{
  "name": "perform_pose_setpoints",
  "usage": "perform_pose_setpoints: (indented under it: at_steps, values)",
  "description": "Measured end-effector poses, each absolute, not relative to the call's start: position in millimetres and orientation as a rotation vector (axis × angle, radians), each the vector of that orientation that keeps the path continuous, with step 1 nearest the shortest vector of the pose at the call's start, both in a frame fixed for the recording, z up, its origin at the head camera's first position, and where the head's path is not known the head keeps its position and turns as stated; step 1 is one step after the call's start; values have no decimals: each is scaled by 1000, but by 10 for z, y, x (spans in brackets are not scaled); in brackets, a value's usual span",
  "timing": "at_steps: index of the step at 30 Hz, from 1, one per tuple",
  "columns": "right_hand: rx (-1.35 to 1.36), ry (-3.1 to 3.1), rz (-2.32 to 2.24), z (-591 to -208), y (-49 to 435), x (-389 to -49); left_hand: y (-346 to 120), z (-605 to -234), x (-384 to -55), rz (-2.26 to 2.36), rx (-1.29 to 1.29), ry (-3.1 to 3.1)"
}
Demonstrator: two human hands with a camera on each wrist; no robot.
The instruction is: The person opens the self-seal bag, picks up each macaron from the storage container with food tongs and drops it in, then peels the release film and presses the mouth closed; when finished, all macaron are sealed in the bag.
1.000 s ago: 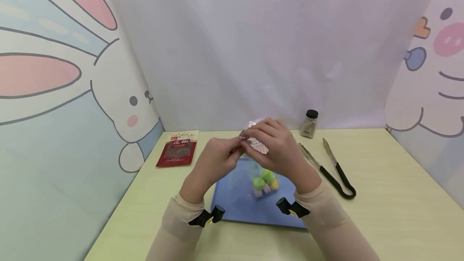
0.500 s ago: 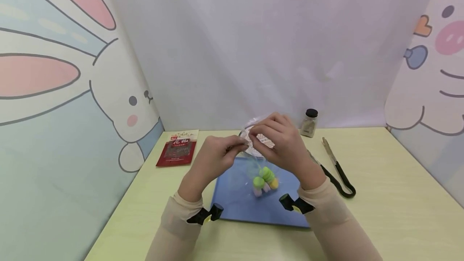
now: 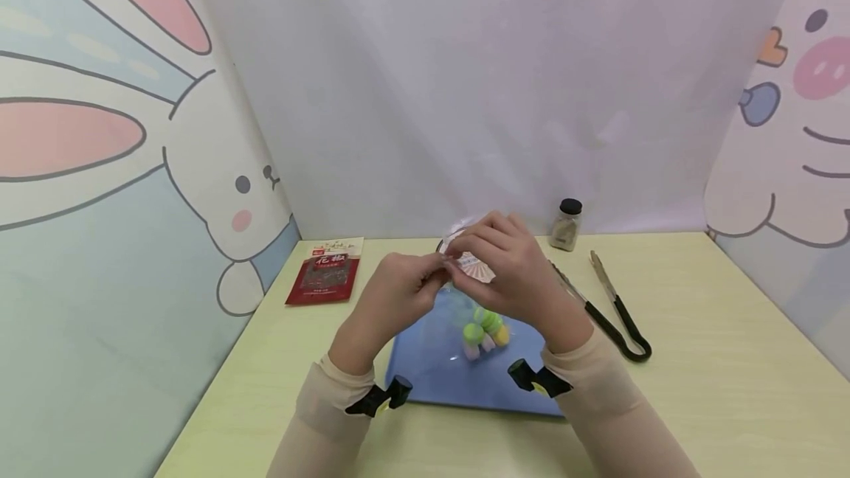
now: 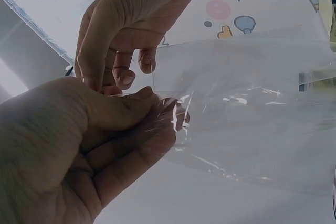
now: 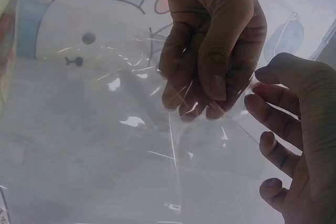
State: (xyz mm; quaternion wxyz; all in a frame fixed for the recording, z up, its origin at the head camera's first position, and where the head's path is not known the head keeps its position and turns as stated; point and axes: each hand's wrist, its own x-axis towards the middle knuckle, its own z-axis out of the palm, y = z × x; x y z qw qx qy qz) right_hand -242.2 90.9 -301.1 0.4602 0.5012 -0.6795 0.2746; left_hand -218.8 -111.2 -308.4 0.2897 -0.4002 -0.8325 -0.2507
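A clear plastic bag [image 4: 252, 124] stretches between my raised hands and the tray. My left hand [image 3: 401, 282] pinches its edge between thumb and fingers, and the film covers several fingertips in the left wrist view. Close beside it, my right hand [image 3: 508, 268] has thumb and forefinger drawn together at the bag's edge; its other fingers [image 5: 278, 156] are loosely bent. Small green, yellow and pale purple macaron-shaped pieces [image 3: 488, 321] lie below on the blue tray [image 3: 432, 382]; clear film surrounds them, and I cannot tell whether all are inside the bag.
A round, fan-patterned item [image 3: 474, 268] is partly hidden behind my hands. To the left lies a red packet [image 3: 325, 279] with Chinese characters. Black-handled tongs [image 3: 627, 323] lie to the right, and a black-capped jar [image 3: 567, 226] stands at the back.
My right hand drew slightly away from the left half a second ago and is now back against it at the bag's edge. My left hand barely shifted; the coloured pieces stayed put.
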Motion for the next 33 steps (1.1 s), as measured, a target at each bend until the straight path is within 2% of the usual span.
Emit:
perform_pose_setpoints:
  at_steps: [15,25,33]
  values:
    - [1305,-1637,702,-3000,989,-2454,-1124,-3084,-2173,-693,-1096,-2217]
    - [1210,-1644,694,-2974,1094,-2488,-1156,-3080,-2199,-759,-1106,-2183]
    - [1127,-1659,749,-2953,1254,-2541,-1247,-3069,-2223,-761,-1021,-2234]
